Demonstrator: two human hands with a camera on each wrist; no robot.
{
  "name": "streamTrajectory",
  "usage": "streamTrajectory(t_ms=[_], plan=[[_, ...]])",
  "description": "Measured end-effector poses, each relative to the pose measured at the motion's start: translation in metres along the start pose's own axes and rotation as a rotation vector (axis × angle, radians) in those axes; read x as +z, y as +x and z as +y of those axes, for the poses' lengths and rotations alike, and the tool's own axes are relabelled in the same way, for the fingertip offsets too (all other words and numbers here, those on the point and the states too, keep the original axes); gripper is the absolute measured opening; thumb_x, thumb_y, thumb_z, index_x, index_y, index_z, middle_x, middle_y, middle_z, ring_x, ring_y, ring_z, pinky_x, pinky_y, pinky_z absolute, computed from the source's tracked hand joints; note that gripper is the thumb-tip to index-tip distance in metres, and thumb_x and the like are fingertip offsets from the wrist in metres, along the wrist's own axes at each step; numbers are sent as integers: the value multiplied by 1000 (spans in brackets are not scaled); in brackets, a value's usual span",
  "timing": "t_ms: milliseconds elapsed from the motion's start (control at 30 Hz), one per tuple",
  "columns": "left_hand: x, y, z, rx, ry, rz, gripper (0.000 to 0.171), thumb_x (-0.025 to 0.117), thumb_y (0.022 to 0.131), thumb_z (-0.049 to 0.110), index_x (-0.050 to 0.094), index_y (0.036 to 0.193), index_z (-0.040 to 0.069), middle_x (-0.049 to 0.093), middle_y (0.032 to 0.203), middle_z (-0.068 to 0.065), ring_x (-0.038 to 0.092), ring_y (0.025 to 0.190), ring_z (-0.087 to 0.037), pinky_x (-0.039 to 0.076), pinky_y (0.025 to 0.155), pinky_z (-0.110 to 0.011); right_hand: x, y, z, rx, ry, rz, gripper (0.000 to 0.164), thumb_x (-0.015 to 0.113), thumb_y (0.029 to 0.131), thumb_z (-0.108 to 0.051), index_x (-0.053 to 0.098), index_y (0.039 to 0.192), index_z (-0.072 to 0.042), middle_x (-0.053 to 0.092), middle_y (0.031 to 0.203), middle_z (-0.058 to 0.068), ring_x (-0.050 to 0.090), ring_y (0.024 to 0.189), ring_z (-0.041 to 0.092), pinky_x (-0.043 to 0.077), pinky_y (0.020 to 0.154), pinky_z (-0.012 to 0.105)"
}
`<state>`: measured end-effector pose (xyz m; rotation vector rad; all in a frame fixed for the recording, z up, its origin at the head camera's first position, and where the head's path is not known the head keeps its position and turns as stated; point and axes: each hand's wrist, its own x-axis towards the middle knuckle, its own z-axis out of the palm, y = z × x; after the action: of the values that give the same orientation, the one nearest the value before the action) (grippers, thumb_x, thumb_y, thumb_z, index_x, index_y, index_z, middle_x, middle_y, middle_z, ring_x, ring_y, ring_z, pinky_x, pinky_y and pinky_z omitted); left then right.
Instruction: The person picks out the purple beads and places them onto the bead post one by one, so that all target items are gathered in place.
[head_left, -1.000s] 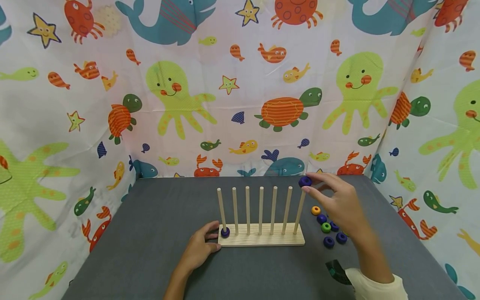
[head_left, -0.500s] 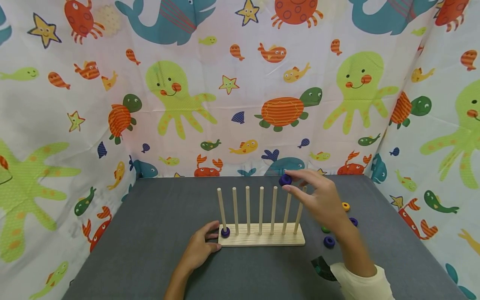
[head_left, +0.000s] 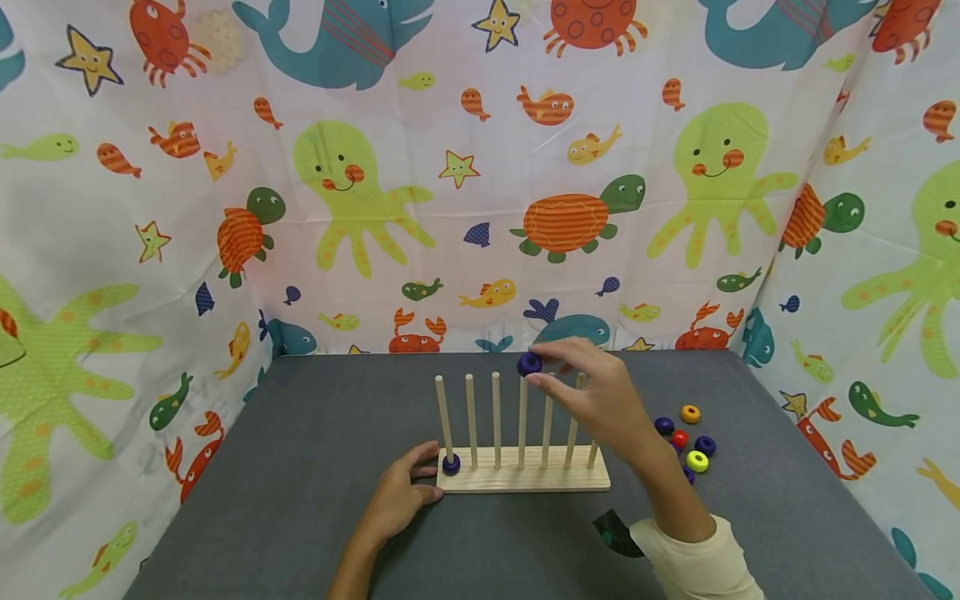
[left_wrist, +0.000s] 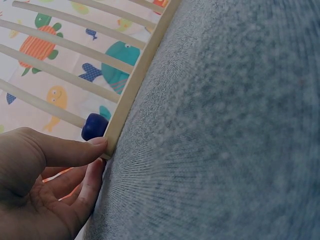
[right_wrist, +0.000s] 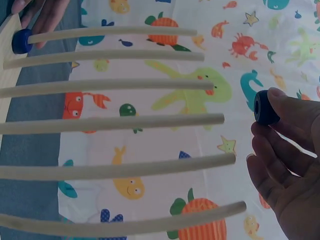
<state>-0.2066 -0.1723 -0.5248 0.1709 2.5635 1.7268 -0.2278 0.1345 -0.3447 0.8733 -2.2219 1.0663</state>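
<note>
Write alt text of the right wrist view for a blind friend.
The right hand has a blue bead in its grip, beyond the ends of six wooden pegs. A second blue bead sits at the foot of the topmost peg, near the left hand; sea-animal cloth hangs behind.

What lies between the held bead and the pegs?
Nothing: the right wrist view shows a bare gap between the bead in the right hand and the pegs' tips, with just patterned cloth behind.
</note>
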Motion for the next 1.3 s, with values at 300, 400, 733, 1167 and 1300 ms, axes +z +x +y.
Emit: streamTrajectory(t_ms=[300, 400, 733, 1167, 1300], plan=[[1, -1, -1, 2, -17, -3, 73, 77, 84, -10, 52, 152, -2, 57, 151, -24, 66, 127, -39, 60, 97, -47, 18, 6, -9, 34, 60, -75, 37, 83, 92, -15, 75, 128, -11, 74, 114, 0, 68, 98, 21, 61, 79, 35], [1, -1, -1, 1, -16, 1, 73, 77, 84, -10, 52, 152, -2, 57, 151, -25, 66, 127, -39, 60, 97, -46, 24, 8, -11, 17, 60, -86, 37, 83, 92, -16, 76, 128, -12, 74, 116, 0, 68, 96, 19, 60, 79, 32], [0, -1, -2, -3, -25, 0, 74, 76, 84, -10, 51, 153, -2, 56, 152, -24, 65, 128, -39, 60, 97, -45, 43, 17, -21, 12, 84, -145, 39, 82, 94, -17, 75, 132, -9, 73, 120, 3, 64, 99, 21, 58, 83, 39], [-1, -1, 0, 11, -35, -2, 73, 78, 84, -8, 52, 152, -1, 57, 151, -24, 66, 127, -38, 60, 97, -46, 65, 29, -28, -27, 99, -185, 39, 80, 95, -15, 74, 132, -4, 76, 124, 7, 66, 112, 22, 59, 94, 43], [-2, -1, 0, 12, -38, -4, 73, 78, 84, -8, 52, 152, -2, 57, 151, -24, 67, 127, -39, 60, 96, -44, 71, 32, -28, -47, 91, -198, 39, 80, 94, -14, 74, 131, -3, 76, 125, 9, 67, 118, 26, 58, 100, 46]])
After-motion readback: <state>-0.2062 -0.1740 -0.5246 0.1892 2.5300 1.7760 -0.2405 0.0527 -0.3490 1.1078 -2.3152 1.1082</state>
